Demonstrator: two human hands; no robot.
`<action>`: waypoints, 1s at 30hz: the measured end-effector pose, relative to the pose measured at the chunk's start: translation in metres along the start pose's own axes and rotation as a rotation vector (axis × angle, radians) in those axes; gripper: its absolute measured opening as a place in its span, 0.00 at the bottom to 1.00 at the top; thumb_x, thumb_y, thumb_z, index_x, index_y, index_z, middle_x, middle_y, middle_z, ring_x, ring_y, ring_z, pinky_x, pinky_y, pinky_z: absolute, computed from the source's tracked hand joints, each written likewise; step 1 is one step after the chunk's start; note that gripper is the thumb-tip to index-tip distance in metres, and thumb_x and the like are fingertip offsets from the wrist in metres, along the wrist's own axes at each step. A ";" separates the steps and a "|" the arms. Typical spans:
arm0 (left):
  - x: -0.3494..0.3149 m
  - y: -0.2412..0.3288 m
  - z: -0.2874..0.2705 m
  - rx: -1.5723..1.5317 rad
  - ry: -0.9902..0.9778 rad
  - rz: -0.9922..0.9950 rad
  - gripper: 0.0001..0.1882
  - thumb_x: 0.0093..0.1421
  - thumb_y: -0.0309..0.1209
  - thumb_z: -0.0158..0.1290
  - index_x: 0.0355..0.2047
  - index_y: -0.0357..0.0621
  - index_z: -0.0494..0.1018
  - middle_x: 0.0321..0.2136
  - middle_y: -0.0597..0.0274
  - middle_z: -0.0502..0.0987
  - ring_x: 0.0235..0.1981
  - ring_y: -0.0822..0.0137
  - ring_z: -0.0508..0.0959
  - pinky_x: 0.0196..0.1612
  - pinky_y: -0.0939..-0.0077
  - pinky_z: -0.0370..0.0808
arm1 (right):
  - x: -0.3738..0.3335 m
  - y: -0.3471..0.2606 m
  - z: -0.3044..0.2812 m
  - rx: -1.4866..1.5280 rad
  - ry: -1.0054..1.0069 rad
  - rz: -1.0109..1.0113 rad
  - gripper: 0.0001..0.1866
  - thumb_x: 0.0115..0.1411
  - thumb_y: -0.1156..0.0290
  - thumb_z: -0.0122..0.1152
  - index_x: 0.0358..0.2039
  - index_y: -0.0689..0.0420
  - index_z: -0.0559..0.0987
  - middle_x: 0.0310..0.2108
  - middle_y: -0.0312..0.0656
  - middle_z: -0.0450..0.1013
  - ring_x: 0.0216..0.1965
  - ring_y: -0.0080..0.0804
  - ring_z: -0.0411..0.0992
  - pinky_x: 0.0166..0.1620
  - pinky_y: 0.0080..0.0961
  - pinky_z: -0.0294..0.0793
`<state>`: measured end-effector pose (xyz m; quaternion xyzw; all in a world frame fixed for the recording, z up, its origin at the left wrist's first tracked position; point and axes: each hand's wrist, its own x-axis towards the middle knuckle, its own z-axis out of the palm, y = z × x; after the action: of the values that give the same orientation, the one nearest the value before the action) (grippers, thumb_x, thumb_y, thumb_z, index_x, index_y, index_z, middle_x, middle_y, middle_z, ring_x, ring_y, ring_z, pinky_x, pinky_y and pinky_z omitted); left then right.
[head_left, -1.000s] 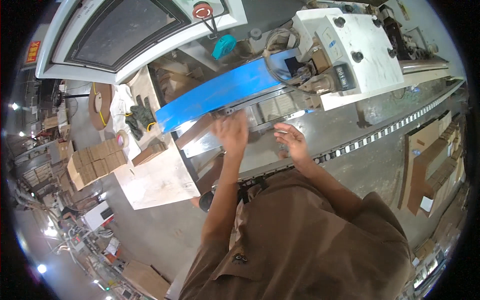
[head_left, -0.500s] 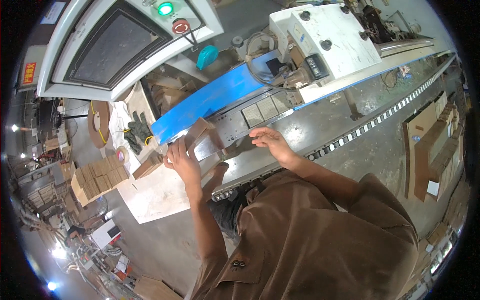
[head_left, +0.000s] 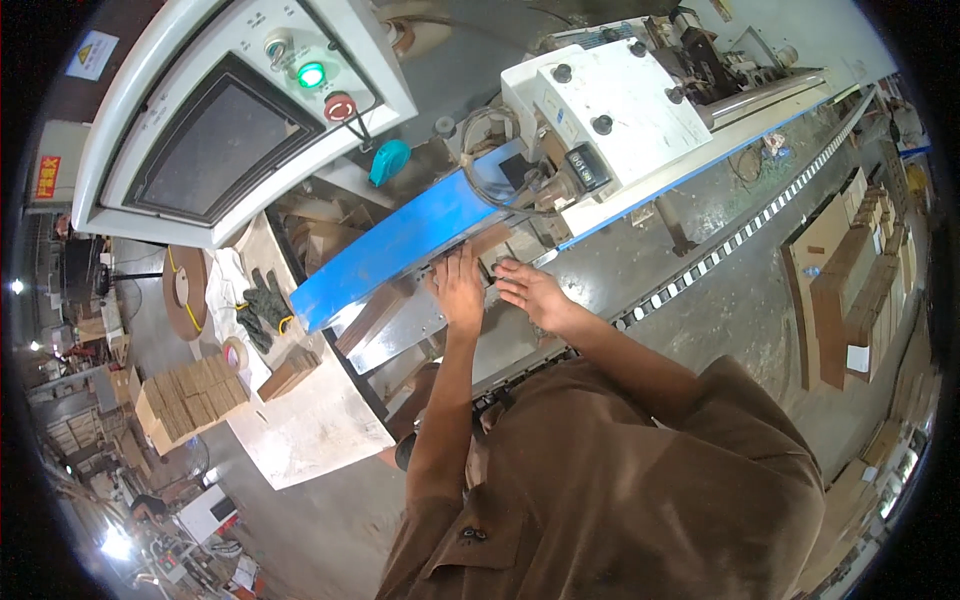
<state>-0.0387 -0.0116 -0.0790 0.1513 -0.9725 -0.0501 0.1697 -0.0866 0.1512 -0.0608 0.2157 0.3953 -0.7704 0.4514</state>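
My left hand point(head_left: 460, 290) is over the metal feed bed point(head_left: 400, 338), beside the long blue guard point(head_left: 400, 238). Its fingers bend down close together against a brown block of what looks like cardboard pieces point(head_left: 488, 240), partly hidden by the hand. Close by on the right, my right hand point(head_left: 535, 296) is open, its fingers stretched toward the left hand and the bed's edge, with nothing visible in it. More brown pieces point(head_left: 378, 316) lie on the bed to the left of my left hand.
A white machine head point(head_left: 610, 100) with a counter point(head_left: 588, 167) stands beyond the bed. At the upper left is a control panel point(head_left: 225, 135) with a lit green button and a red knob. Gloves point(head_left: 264, 305), tape point(head_left: 235, 354) and stacked brown pieces point(head_left: 195, 398) are at the left.
My left hand has moved right along the bed, closer to the machine head, and a brown block is now there. My right hand stays open beside it. The whole view has shifted.
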 end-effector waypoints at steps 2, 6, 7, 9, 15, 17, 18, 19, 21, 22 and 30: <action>0.000 -0.004 0.003 -0.023 -0.022 0.032 0.21 0.62 0.30 0.56 0.56 0.57 0.78 0.51 0.72 0.78 0.56 0.62 0.74 0.61 0.51 0.62 | 0.007 -0.004 0.007 0.034 -0.017 0.021 0.27 0.72 0.67 0.56 0.68 0.60 0.64 0.64 0.44 0.68 0.63 0.37 0.68 0.68 0.36 0.67; -0.003 -0.011 -0.002 -0.036 -0.038 0.093 0.23 0.59 0.27 0.56 0.55 0.57 0.79 0.52 0.75 0.79 0.55 0.66 0.75 0.62 0.53 0.63 | 0.020 -0.003 0.019 0.121 -0.039 0.021 0.29 0.71 0.70 0.54 0.70 0.62 0.61 0.66 0.44 0.66 0.65 0.38 0.65 0.69 0.36 0.64; -0.003 -0.016 -0.005 -0.059 -0.037 0.115 0.22 0.58 0.26 0.56 0.54 0.57 0.80 0.53 0.76 0.79 0.55 0.67 0.75 0.62 0.54 0.63 | 0.024 -0.003 0.020 0.147 -0.040 0.017 0.29 0.71 0.70 0.54 0.69 0.62 0.61 0.65 0.44 0.66 0.65 0.38 0.65 0.70 0.36 0.64; -0.006 -0.028 -0.002 -0.113 -0.006 0.157 0.22 0.58 0.25 0.56 0.53 0.59 0.82 0.55 0.79 0.79 0.54 0.68 0.76 0.62 0.54 0.64 | 0.026 -0.002 0.021 0.241 -0.041 0.043 0.27 0.68 0.69 0.57 0.66 0.60 0.64 0.62 0.42 0.68 0.64 0.37 0.65 0.70 0.36 0.62; -0.005 -0.040 -0.009 -0.154 -0.045 0.205 0.25 0.57 0.22 0.58 0.52 0.65 0.83 0.58 0.84 0.79 0.55 0.71 0.76 0.60 0.57 0.65 | 0.020 -0.009 0.027 0.352 -0.093 0.103 0.21 0.63 0.71 0.60 0.56 0.53 0.71 0.58 0.36 0.71 0.60 0.34 0.68 0.69 0.37 0.62; -0.003 -0.037 -0.009 -0.169 -0.061 0.192 0.25 0.57 0.22 0.58 0.53 0.64 0.83 0.58 0.83 0.79 0.55 0.70 0.76 0.61 0.58 0.64 | 0.018 -0.010 0.029 0.363 -0.081 0.085 0.22 0.62 0.71 0.60 0.57 0.53 0.71 0.57 0.36 0.71 0.60 0.34 0.68 0.68 0.37 0.62; -0.003 -0.035 -0.009 -0.177 -0.069 0.185 0.26 0.57 0.22 0.59 0.53 0.64 0.83 0.58 0.82 0.80 0.55 0.70 0.76 0.61 0.58 0.64 | 0.017 -0.010 0.029 0.367 -0.074 0.076 0.23 0.62 0.72 0.59 0.58 0.53 0.70 0.57 0.36 0.71 0.59 0.33 0.68 0.68 0.36 0.63; -0.003 -0.032 -0.008 -0.193 -0.076 0.179 0.25 0.57 0.22 0.59 0.54 0.64 0.83 0.58 0.82 0.79 0.55 0.69 0.76 0.61 0.58 0.63 | 0.016 -0.010 0.029 0.374 -0.059 0.064 0.23 0.62 0.72 0.59 0.58 0.53 0.70 0.57 0.36 0.71 0.59 0.33 0.68 0.68 0.36 0.63; 0.001 -0.024 -0.007 -0.226 -0.081 0.165 0.25 0.58 0.23 0.59 0.54 0.63 0.82 0.58 0.81 0.79 0.55 0.68 0.76 0.61 0.58 0.63 | 0.015 -0.013 0.027 0.378 -0.032 0.035 0.25 0.62 0.72 0.59 0.60 0.53 0.70 0.56 0.36 0.71 0.58 0.33 0.68 0.68 0.36 0.63; 0.003 -0.020 -0.006 -0.165 -0.077 0.188 0.20 0.58 0.27 0.60 0.50 0.62 0.84 0.57 0.83 0.80 0.54 0.70 0.76 0.60 0.62 0.64 | 0.013 -0.015 0.025 0.360 -0.021 0.030 0.27 0.62 0.72 0.57 0.62 0.54 0.68 0.57 0.36 0.69 0.58 0.33 0.68 0.68 0.35 0.62; 0.024 0.024 0.010 -0.301 -0.004 0.200 0.18 0.61 0.31 0.54 0.50 0.59 0.85 0.56 0.81 0.81 0.55 0.69 0.74 0.60 0.65 0.63 | 0.005 -0.026 0.000 0.355 -0.013 -0.140 0.35 0.62 0.71 0.54 0.71 0.56 0.61 0.66 0.38 0.63 0.64 0.34 0.62 0.71 0.34 0.57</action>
<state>-0.0703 0.0041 -0.0776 0.0264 -0.9646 -0.1783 0.1926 -0.1118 0.1557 -0.0530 0.2589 0.2640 -0.8589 0.3542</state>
